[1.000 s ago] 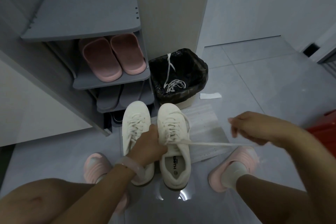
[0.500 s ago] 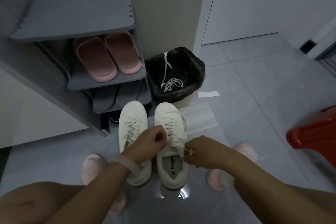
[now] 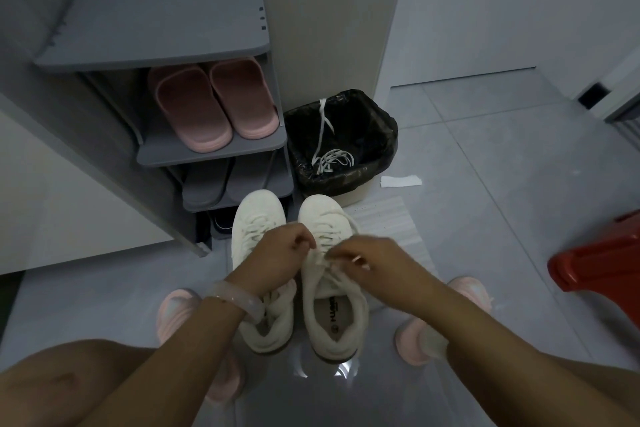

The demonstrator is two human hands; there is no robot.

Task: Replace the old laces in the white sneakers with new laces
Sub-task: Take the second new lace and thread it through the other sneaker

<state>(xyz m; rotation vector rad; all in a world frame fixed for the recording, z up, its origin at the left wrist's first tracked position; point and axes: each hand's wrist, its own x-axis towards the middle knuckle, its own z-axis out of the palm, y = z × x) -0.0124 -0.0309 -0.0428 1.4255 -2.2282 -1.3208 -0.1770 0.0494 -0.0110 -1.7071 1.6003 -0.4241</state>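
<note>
Both hands curled over right sneaker (image 3: 332,274): left hand (image 3: 280,253) and right hand (image 3: 360,260) pinching new lace (image 3: 323,255). Soft, limp, light; best gripped near stiff tip.

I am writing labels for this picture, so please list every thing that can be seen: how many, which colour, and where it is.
white sneakers: 2, white, on the floor, side by side
old laces: a bundle, white, in the trash bin
trash bin: 1, black bag liner, right of the shoe rack
shoe rack: 1, grey, far left
slippers: 2, pink, on a rack shelf
paper scrap: 1, white, on the floor by the bin
mat: 1, pale striped, beside the sneakers
stool: 1, red, right edge
bracelet: 1, pale pink, left wrist
left hand, right hand: 2, both at the right sneaker's lace
</note>
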